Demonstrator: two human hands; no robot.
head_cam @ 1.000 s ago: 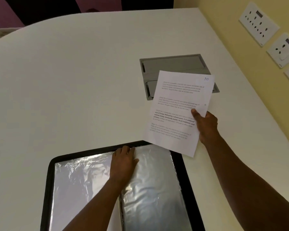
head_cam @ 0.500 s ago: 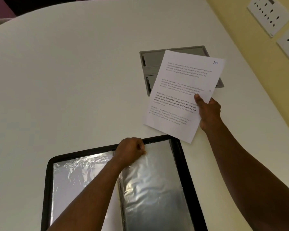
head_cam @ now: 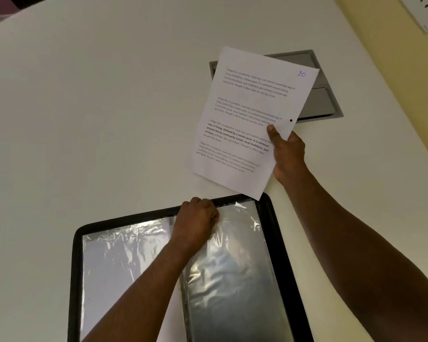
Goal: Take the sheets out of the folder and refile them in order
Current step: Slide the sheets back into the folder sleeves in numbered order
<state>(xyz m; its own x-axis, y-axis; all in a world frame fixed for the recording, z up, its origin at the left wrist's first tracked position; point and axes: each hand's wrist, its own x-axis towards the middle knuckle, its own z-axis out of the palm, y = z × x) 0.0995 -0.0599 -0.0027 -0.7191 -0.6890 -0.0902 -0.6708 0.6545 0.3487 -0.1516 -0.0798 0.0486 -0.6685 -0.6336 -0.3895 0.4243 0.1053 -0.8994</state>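
A black folder (head_cam: 76,267) lies open on the white table, showing crinkled clear plastic sleeves on both sides. My left hand (head_cam: 197,222) sits at the folder's top edge near the spine, fingers curled, pinching the top of the right-hand plastic sleeve (head_cam: 232,267). My right hand (head_cam: 286,151) holds a printed sheet (head_cam: 247,114) by its right edge, thumb on top, lifted above the table beyond the folder. The sheet carries paragraphs of text and a handwritten "10" in its top right corner. The left sleeve shows a white page inside.
A grey recessed cable-box lid (head_cam: 324,99) is set into the table behind the sheet. The yellow wall on the right carries white socket plates (head_cam: 423,11). The white table (head_cam: 97,107) stretches wide to the left and far side.
My left hand went from lying flat on the sleeve to curling and pinching its top edge. My right hand carried the sheet slightly up and away from the folder.
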